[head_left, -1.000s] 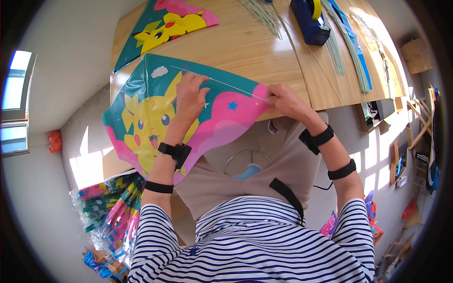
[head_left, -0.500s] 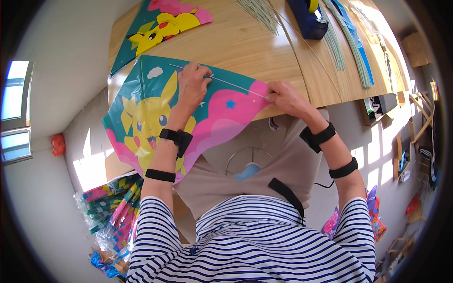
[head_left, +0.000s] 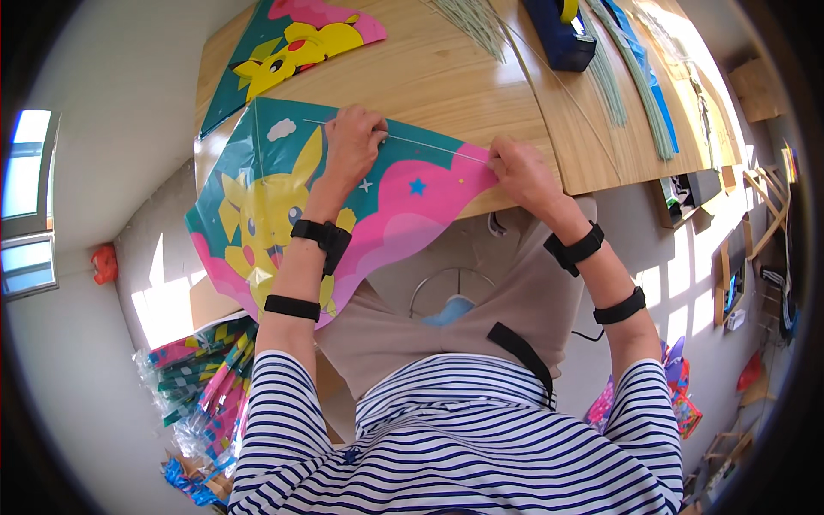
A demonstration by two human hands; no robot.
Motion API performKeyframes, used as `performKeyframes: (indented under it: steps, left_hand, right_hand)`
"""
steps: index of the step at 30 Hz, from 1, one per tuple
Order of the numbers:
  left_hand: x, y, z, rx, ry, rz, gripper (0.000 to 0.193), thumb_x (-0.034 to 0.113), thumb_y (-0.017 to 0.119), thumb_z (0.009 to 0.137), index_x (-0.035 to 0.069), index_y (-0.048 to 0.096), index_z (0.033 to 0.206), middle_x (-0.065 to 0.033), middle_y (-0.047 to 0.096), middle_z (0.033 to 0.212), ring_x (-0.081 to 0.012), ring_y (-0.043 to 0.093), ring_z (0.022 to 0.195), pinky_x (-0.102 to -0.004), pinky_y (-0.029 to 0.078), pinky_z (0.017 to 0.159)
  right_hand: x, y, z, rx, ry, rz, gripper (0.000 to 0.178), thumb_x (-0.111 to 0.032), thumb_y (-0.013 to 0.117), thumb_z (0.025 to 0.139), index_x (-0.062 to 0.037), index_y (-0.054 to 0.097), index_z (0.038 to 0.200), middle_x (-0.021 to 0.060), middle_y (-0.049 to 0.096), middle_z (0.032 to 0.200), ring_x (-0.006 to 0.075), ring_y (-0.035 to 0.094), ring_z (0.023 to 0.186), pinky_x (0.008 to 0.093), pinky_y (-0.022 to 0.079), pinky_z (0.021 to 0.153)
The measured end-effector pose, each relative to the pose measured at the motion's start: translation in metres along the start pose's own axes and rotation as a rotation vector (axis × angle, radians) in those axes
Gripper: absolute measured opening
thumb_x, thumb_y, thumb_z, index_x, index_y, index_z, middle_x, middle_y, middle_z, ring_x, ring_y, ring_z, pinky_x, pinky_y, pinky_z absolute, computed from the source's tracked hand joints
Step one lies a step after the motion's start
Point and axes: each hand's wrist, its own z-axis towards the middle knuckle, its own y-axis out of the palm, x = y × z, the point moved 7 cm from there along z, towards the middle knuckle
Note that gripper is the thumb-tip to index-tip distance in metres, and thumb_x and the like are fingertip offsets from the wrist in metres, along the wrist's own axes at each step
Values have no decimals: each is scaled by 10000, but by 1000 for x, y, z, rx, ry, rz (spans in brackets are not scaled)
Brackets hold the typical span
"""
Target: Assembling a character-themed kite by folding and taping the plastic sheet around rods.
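Observation:
A kite sheet [head_left: 403, 215], green and pink with a yellow cartoon animal, lies over the table's near edge and hangs down toward my lap. Along its upper edge runs a thin white rod [head_left: 436, 148]. My left hand [head_left: 354, 148] is closed on the rod near the middle of that edge, fingers bent over it. At the sheet's right corner, my right hand [head_left: 522, 174] pinches the rod's end together with the pink corner. Its fingertips hide exactly how the two meet.
Another kite sheet [head_left: 300, 53] lies at the far left of the wooden table [head_left: 438, 86]. Bundled thin rods [head_left: 468, 26] and a dark blue tape dispenser [head_left: 560, 39] are at the back. Longer rods [head_left: 648, 103] lie to the right. Packed kites [head_left: 202, 373] are heaped below left.
My right hand has shifted slightly up and away from me, raising the rod's right end and the pink corner. My left hand has risen a little, still on the rod.

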Motion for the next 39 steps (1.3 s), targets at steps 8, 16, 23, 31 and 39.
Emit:
performKeyframes:
  steps: [8,16,23,31,39]
  left_hand:
    - [8,-5,-9,71,-35,51,69,123,728,793,99,671,825,-63,629,896,-289,582,960,-436,422,843]
    - [13,0,-4,75,-49,63,78,114,726,792,66,667,809,-117,668,828,-329,634,864,-445,489,752]
    - [15,1,4,57,-47,54,89,108,721,789,53,651,797,-136,667,816,-342,636,844,-458,487,732]
    - [18,5,4,49,-27,79,89,95,696,802,30,643,829,-151,666,831,-349,642,842,-433,500,740]
    - [19,7,4,79,-14,70,110,108,729,771,57,633,779,-131,650,806,-345,627,832,-462,484,726]
  right_hand:
    - [-58,9,-38,80,-131,-290,215,-48,690,732,-16,608,928,163,571,1040,341,556,1038,449,457,846]
    - [-82,45,-63,57,-199,-424,463,-78,656,756,67,609,1193,234,545,1263,378,515,1191,530,407,1048]
    - [-82,45,-68,34,-231,-436,488,-74,622,781,83,584,1242,261,525,1309,389,510,1211,556,385,1083]
    - [-82,46,-69,46,-231,-422,495,-81,610,797,97,569,1257,266,521,1314,392,505,1221,552,384,1090]
    - [-81,47,-69,38,-227,-407,505,-82,608,799,94,563,1270,263,511,1327,388,496,1234,556,373,1097]
